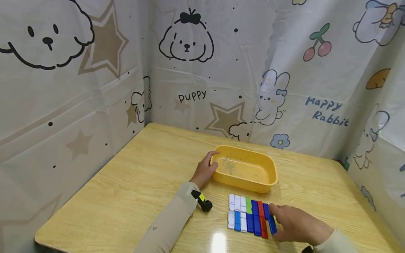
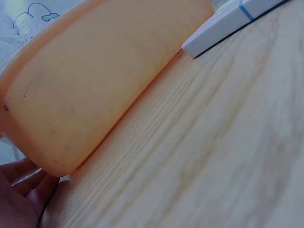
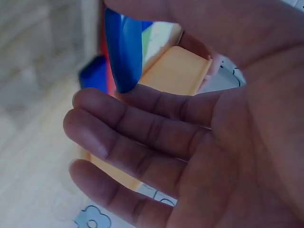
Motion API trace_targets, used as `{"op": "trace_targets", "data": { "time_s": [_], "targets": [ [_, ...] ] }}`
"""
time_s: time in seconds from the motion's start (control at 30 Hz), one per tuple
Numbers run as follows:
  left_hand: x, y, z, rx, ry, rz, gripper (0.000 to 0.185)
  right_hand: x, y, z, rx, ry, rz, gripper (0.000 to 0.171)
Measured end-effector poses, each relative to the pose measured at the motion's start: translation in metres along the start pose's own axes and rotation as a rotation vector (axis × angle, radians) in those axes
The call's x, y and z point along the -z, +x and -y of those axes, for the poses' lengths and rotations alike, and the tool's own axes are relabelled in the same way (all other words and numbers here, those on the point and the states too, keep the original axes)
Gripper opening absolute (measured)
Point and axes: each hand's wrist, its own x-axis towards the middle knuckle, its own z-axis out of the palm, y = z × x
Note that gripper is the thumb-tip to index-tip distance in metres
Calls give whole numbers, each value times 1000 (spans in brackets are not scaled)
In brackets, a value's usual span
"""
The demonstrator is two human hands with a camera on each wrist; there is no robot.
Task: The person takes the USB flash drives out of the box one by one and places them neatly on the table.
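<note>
The right hand [image 1: 297, 225] was at the lower right of the head frame, and its thumb and fingers pinched a blue block [image 1: 271, 220] at the right end of the row of blocks [image 1: 250, 216]. In the right wrist view the blue block [image 3: 123, 52] stood between the thumb above and the fingers [image 3: 142, 123] below. The block was long, narrow and glossy, with hard flat sides. I judged it light and stiff, a little slippery, so the best hold seemed to be on its two long sides near the middle. The row had white, green, blue and red pieces lying side by side on the wooden table [image 1: 126, 196]. The left hand [image 1: 205, 170] gripped the left end of the yellow tray [image 1: 269, 175] in the middle of the frame, with its fingers curled on the rim.
</note>
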Motion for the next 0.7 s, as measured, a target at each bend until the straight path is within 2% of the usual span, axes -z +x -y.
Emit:
{"op": "trace_targets", "data": {
  "time_s": [0.2, 0.5, 0.7],
  "targets": [
    [-1, -1, -1, -21, 0, 5, 45, -12, 0, -7, -4, 4, -23, 46],
    [1, 1, -3, -28, 20, -6, 46, -16, 2, -12, 12, -5, -72, 44],
    [-3, 0, -1, -9, 28, -9, 45, -18, 4, -14, -27, 58, -38, 45]
  ]
}}
